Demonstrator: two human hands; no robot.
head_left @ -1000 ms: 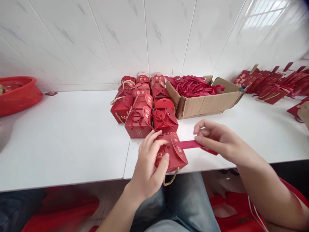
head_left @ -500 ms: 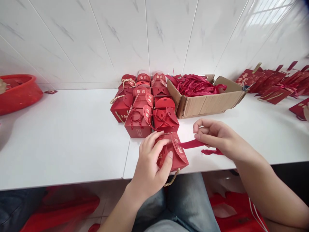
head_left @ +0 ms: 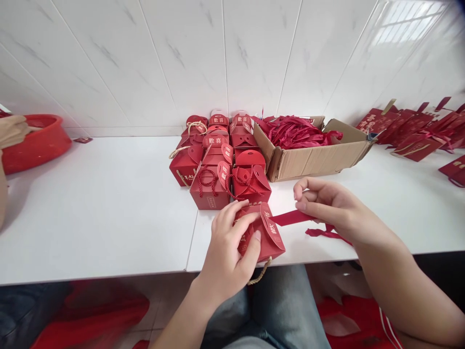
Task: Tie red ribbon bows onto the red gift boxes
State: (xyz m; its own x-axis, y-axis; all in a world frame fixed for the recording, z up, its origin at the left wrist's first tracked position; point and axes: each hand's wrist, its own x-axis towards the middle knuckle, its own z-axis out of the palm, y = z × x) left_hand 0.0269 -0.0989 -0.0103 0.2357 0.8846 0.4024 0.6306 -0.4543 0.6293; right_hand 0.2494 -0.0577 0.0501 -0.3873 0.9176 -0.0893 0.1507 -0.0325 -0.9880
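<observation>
A small red gift box (head_left: pixel 271 237) with gold lettering lies near the front edge of the table. My left hand (head_left: pixel 230 245) grips it from the left, thumb and fingers spread over its top. A tan rope handle (head_left: pixel 260 274) hangs off the box's near side. From a slot in the box's flap, a flat dark-red ribbon (head_left: pixel 288 218) runs to the right. My right hand (head_left: pixel 327 206) pinches that ribbon between thumb and fingers, and its loose tail (head_left: pixel 323 233) hangs below the hand.
Several finished-looking red boxes (head_left: pixel 210 189) stand grouped behind the held one. A cardboard carton (head_left: pixel 319 162) full of red ribbons (head_left: pixel 300 131) is right of them. Red bags (head_left: pixel 417 145) lie far right; a red basin (head_left: pixel 39 145) and beige fabric (head_left: pixel 12 131) are at left.
The beige fabric has come further into view over the basin at left. A bit of hand at the right edge has gone from view. My hands and ribbon look nearly unchanged.
</observation>
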